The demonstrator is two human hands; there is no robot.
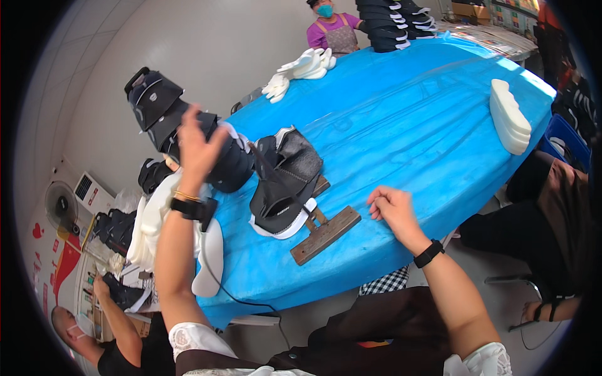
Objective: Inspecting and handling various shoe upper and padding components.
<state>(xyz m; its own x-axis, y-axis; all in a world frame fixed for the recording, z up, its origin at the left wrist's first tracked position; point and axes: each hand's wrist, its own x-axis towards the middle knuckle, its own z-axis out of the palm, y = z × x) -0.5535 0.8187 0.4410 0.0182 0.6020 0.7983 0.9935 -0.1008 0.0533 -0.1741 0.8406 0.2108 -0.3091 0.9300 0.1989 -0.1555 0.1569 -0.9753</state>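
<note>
My left hand (pixel 199 147) is raised with its fingers spread and a little blurred. It is in front of a leaning stack of nested black fabric pieces (pixel 164 116); whether it touches them I cannot tell. My right hand (pixel 394 210) hovers near the table's close edge, its fingers curled, with nothing seen in them. Between the hands, a black fabric piece (pixel 276 194) with grey fuzzy lining and a white edge rests on a stand with a wooden base (pixel 326 235). Part of the stand is hidden beneath it.
Blue sheeting covers the table (pixel 389 138). White foam pieces (pixel 511 119) are piled at the right; white padded shapes (pixel 307 64) lie at the far edge, others (pixel 210 260) near my left forearm. More black stacks (pixel 382 28) stand at the back. Other people sit or stand around the table.
</note>
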